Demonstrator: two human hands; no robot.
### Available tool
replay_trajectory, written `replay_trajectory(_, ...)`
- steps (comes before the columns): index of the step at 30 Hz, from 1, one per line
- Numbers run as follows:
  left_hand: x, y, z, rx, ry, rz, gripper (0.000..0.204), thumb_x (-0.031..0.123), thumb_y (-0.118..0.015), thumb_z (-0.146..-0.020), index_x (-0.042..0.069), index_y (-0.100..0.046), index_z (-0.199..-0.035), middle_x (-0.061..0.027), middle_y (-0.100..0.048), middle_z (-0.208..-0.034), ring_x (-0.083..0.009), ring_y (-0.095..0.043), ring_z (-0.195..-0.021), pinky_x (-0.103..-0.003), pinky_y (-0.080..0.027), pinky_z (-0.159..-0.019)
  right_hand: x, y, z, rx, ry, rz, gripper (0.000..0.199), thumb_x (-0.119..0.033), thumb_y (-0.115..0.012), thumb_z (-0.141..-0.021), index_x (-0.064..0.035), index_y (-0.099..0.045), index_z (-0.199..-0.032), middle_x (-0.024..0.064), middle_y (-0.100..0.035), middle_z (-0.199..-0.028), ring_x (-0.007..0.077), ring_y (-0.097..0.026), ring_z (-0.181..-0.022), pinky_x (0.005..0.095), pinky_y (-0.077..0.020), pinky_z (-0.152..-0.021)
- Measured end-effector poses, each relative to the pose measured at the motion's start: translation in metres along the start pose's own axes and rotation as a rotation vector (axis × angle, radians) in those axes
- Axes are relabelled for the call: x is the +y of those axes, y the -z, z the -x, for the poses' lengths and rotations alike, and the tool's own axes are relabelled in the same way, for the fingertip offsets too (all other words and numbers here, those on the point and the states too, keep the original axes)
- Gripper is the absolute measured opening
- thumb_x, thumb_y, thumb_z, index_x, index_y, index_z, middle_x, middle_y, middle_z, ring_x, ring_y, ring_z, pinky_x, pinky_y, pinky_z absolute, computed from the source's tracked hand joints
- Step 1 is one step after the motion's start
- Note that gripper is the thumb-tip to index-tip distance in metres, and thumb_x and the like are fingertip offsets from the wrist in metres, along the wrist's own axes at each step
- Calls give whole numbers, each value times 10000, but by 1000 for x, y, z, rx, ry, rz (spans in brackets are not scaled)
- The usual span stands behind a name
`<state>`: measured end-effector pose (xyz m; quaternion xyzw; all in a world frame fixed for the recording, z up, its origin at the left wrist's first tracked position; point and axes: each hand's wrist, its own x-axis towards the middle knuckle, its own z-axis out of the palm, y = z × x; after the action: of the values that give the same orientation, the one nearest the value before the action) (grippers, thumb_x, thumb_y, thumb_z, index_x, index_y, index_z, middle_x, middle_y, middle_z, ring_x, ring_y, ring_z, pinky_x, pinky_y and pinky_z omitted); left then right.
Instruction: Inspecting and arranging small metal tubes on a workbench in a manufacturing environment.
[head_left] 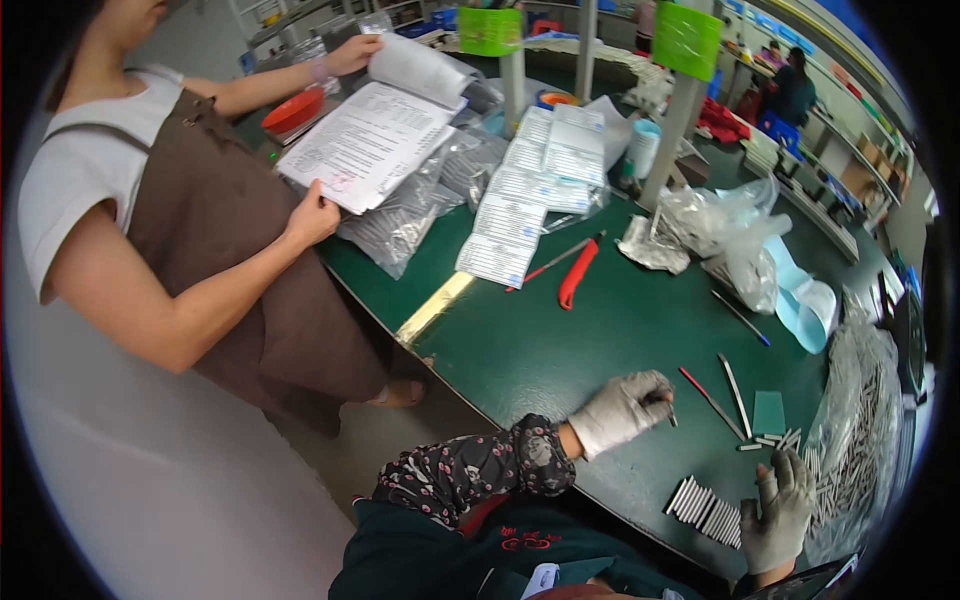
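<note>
My left hand point(622, 412), in a greyish-white work glove, is closed above the green table point(500, 350). A small metal pin point(673, 418) sticks out from its fingertips. My right hand point(782, 512), gloved too, is at the lower right with thumb and fingers apart, and I see nothing gripped in it. Beside its thumb lies a neat row of short metal pins point(705, 510). Several loose pins point(785, 440) lie just beyond its fingertips. A clear plastic bag point(850, 440) full of similar pins lies to its right.
Tweezers point(735, 395), a red thin tool point(712, 402) and a small green square point(769, 412) lie ahead. Farther off are red-handled pliers point(578, 275), printed sheets point(500, 235) and plastic bags point(720, 225). At left, an aproned person point(230, 230) holds papers point(370, 140).
</note>
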<state>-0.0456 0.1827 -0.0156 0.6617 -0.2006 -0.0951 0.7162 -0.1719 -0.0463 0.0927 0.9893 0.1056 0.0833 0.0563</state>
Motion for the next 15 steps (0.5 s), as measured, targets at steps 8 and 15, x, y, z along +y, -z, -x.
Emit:
replay_trajectory(8, 15, 2, -12, 61, 102, 108, 141, 108, -548, -852, 24, -518, -961, -13, -526, -761, -87, -509, -636, -217, -421, -574, -6, 9, 10, 31, 23, -143, 371, -158, -605, -626, -25, -527, -962, 160, -520, -1037, 320, -491, -1032, 430, -397, -856)
replay_trajectory(15, 19, -11, -18, -27, -12, -124, 138, 136, -521, -880, 9, -499, -930, -32, -525, -758, -105, -520, -609, -225, -428, -581, 8, -14, 54, 84, -48, -200, 366, -199, -603, -690, -30, -549, -1010, 157, -525, -1109, 302, -496, -1083, 401, -408, -868)
